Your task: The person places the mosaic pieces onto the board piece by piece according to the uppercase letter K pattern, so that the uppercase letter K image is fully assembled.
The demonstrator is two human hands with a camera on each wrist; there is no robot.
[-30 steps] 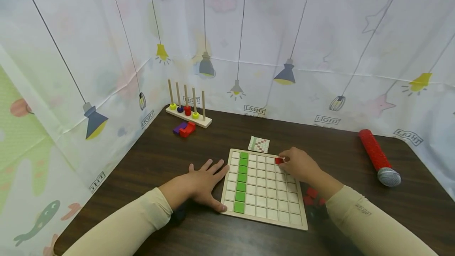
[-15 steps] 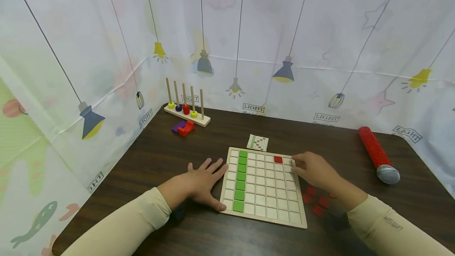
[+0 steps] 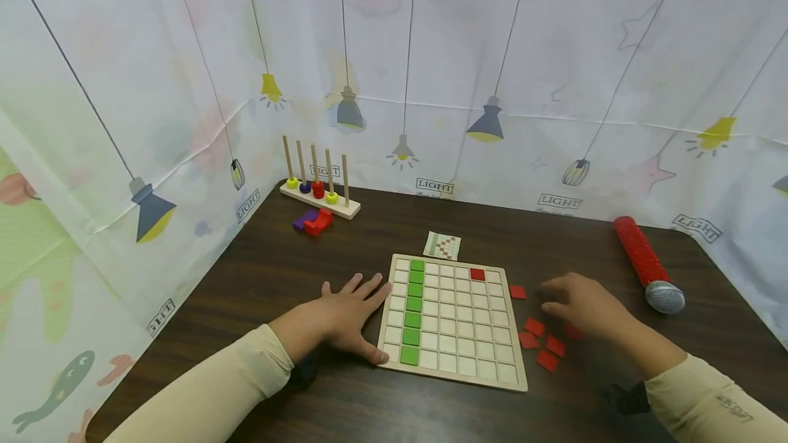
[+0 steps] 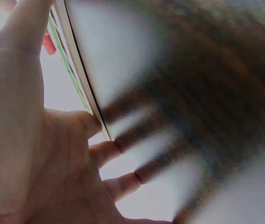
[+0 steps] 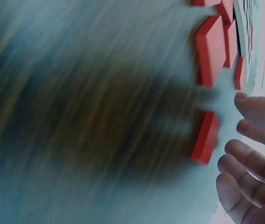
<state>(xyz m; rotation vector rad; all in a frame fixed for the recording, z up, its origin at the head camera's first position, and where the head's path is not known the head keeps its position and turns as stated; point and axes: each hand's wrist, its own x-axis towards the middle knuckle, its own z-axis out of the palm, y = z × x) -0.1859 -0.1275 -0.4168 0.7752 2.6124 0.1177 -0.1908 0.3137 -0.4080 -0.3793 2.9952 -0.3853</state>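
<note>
A wooden grid board [image 3: 452,376] lies on the dark table, with a column of green tiles [image 3: 413,320] near its left side and one red tile [image 3: 477,274] in the top row. With fingers spread, my left hand [image 3: 345,323] rests on the table, its fingertips and thumb touching the board's left edge. My right hand [image 3: 587,306] hovers right of the board, fingers loosely bent and holding nothing. Several loose red tiles [image 3: 546,360] lie beside the board, one of them partly under the right hand. The right wrist view shows a red tile [image 5: 206,137] just off the fingertips.
Behind the board lies a small pattern card [image 3: 442,246]. A peg stacker [image 3: 320,198] with coloured beads stands at the back left, with red and purple blocks [image 3: 318,222] in front. A red microphone [image 3: 648,262] lies on the right. A printed curtain [image 3: 535,53] closes off the back.
My right hand let go of the red tile in the top row and moved right, off the board, to above the loose tiles. The left hand stayed at the board's edge.
</note>
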